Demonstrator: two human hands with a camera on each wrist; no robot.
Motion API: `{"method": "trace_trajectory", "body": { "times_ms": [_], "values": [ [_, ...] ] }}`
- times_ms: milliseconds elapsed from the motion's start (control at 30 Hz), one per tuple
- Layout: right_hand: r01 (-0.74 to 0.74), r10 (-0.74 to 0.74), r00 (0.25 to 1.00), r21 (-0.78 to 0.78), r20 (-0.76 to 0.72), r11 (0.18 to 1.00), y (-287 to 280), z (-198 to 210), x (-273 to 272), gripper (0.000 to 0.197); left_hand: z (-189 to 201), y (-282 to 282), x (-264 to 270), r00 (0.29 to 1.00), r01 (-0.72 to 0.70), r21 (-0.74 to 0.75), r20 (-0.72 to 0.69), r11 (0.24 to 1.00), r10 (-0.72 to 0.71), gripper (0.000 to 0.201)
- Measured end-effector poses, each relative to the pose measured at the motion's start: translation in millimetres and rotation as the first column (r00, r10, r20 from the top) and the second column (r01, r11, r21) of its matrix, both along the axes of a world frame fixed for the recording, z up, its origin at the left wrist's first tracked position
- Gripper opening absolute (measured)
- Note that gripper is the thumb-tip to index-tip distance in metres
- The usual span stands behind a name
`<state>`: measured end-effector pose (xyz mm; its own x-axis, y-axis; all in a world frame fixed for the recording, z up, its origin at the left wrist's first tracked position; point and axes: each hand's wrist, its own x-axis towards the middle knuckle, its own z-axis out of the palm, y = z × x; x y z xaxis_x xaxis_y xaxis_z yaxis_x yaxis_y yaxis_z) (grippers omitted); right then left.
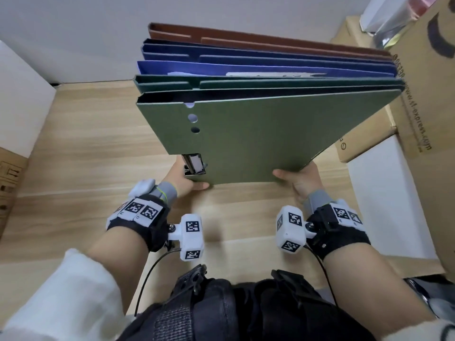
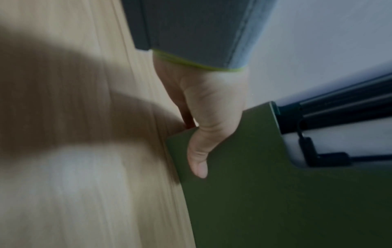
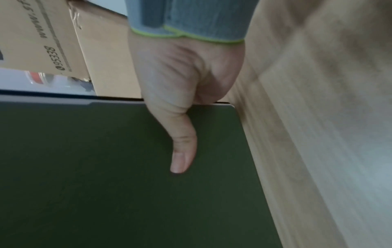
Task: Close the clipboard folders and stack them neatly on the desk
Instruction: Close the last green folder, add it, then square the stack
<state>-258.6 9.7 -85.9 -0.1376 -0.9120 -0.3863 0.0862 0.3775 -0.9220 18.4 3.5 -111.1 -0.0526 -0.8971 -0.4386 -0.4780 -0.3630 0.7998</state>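
Observation:
I hold a stack of several shut clipboard folders in the air above the wooden desk (image 1: 86, 143), tilted with its far edge raised. An olive green folder (image 1: 246, 139) faces me, with a metal clip (image 1: 194, 164) at its near left corner. Behind it show the edges of a dark green (image 1: 270, 82), a purple (image 1: 197, 68), a navy (image 1: 270, 55) and a brown folder (image 1: 246, 36). My left hand (image 1: 189, 180) grips the near left corner, thumb on the green cover (image 2: 275, 201). My right hand (image 1: 298, 179) grips the near right corner, thumb flat on the cover (image 3: 106, 167). The fingers are hidden beneath.
Cardboard boxes (image 1: 423, 94) stand stacked at the right, close to the folders' right edge. A white box (image 1: 19, 99) and a cardboard piece (image 1: 7, 180) sit at the left. A white block (image 1: 384, 193) lies under the right boxes. A pale wall runs behind the desk.

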Motion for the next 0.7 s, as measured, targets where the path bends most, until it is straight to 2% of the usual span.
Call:
{"method": "trace_trajectory", "body": {
  "times_ms": [100, 200, 300, 367, 400, 433, 533, 567, 633, 700],
  "values": [
    [0.021, -0.022, 0.999, -0.012, -0.039, 1.0, -6.2, 0.5, -2.9, 0.052, -0.3, 0.5, -5.8, 0.995, -0.086, 0.0, -0.044, 0.996, 0.086, 0.069],
    [0.024, -0.024, 0.996, -0.002, -0.085, 1.0, -18.2, 3.2, -18.5, 0.055, 0.3, -3.6, -19.3, 0.985, -0.115, 0.027, -0.123, 0.993, 0.117, 0.093],
    [0.023, -0.02, 0.998, 0.05, -0.063, 0.998, -28.3, 12.2, -36.2, 0.058, 6.1, -9.5, -36.3, 0.948, -0.11, 0.129, -0.285, 0.986, 0.143, 0.107],
    [0.023, -0.018, 0.999, 0.136, -0.039, 0.99, -37.0, 16.7, -46.3, 0.046, 10.8, -13.8, -47.8, 0.92, -0.102, 0.25, -0.344, 0.963, 0.186, 0.105],
    [0.024, -0.018, 0.999, 0.206, -0.033, 0.978, -42.5, 15.5, -51.1, 0.041, 12.6, -15.7, -52.6, 0.92, -0.079, 0.317, -0.342, 0.945, 0.191, 0.104],
    [0.032, -0.018, 0.999, 0.29, -0.05, 0.957, -47.9, 13.6, -55.8, 0.039, 14.8, -18.7, -59.7, 0.925, -0.048, 0.373, -0.333, 0.927, 0.182, 0.094],
    [0.054, 0.021, 0.988, 0.463, -0.155, 0.885, -55.4, 4.4, -62.4, 0.04, 22.5, -26.0, -77.2, 0.952, -0.008, 0.501, -0.261, 0.866, 0.16, 0.016],
    [0.059, 0.03, 0.984, 0.477, -0.176, 0.877, -55.1, 2.8, -61.8, 0.032, 22.8, -27.8, -81.3, 0.958, -0.017, 0.502, -0.24, 0.865, 0.158, 0.008],
    [0.09, 0.004, 0.981, 0.467, -0.196, 0.88, -56.5, 3.2, -59.9, 0.016, 25.0, -31.5, -88.4, 0.964, -0.048, 0.483, -0.208, 0.874, 0.168, 0.019],
    [0.129, -0.037, 0.975, 0.421, -0.219, 0.898, -61.6, 2.8, -61.4, 0.015, 27.4, -35.8, -95.9, 0.954, -0.096, 0.484, -0.204, 0.87, 0.219, 0.022]
  ]
}}
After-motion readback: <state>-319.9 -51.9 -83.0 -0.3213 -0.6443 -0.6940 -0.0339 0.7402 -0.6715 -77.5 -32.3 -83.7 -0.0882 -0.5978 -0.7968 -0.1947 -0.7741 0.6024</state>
